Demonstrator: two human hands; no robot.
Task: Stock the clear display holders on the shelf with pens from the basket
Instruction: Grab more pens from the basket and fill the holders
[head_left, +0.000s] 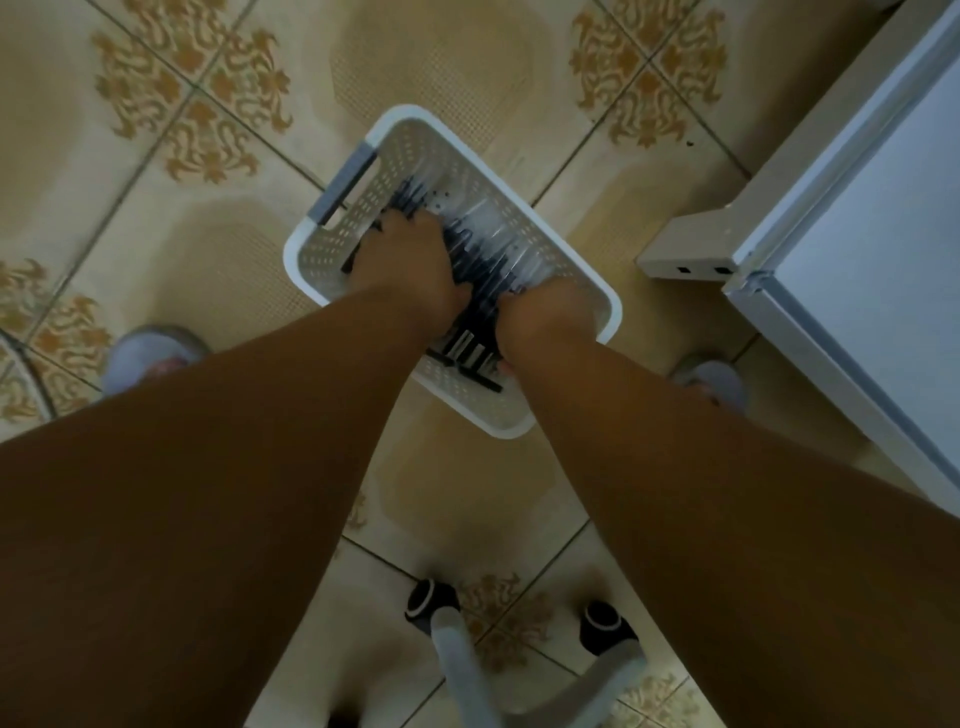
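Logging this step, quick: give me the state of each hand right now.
Left hand: down in the basket, fingers curled into the pens, gripping a bunch.
Right hand: also in the basket on the pens; fingers hidden, grip cannot be told.

The floor is laid with glossy cream tiles set on the diagonal, with clusters of tan floral pattern where some corners meet. A white perforated basket with a grey handle stands directly on it, near the middle. To the right, a white cabinet rests on the tiles, a low beige base piece sticking out at its foot, just beside the basket. Two grey slippers stand on the floor either side of the basket. At the bottom, black casters, probably a chair's, rest on the tiles.
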